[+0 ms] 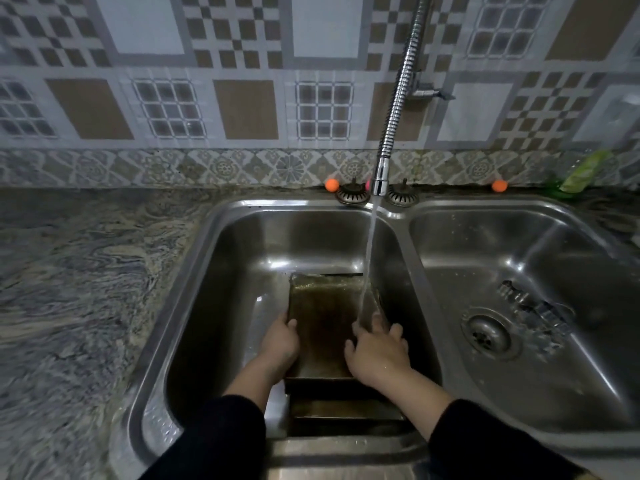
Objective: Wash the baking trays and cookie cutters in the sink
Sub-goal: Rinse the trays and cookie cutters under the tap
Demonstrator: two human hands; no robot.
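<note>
Head view looks down into a steel double sink (221,271) set in a mottled stone tabletop (79,289). In the left basin a dark, stained baking tray (323,327) is held tilted, its far edge raised toward the back wall of the basin and its near edge low. The left hand (281,344) grips the tray's left rim, fingers curled round the edge. The right hand (379,351) lies on the tray's right side with its fingers spread over the surface and the rim; whether they curl round the edge is hard to tell through the running water. A flexible metal tap (398,98) hangs down from the tiled wall, and its stream of water (367,258) falls onto the tray's right part, just beside the right hand's fingers. Below the held tray, nearer the viewer, a second dark tray (346,414) lies in the bottom of the same basin. Both arms wear black sleeves (221,441).

In the right basin several metal cookie cutters (535,306) lie wet near the drain (486,336), blurred, so their shapes stay unclear. On the ledge behind the sink sit two drain strainers (351,195), two small orange balls (331,185) and, at the far right, a green bottle (583,171) lying against the wall.
</note>
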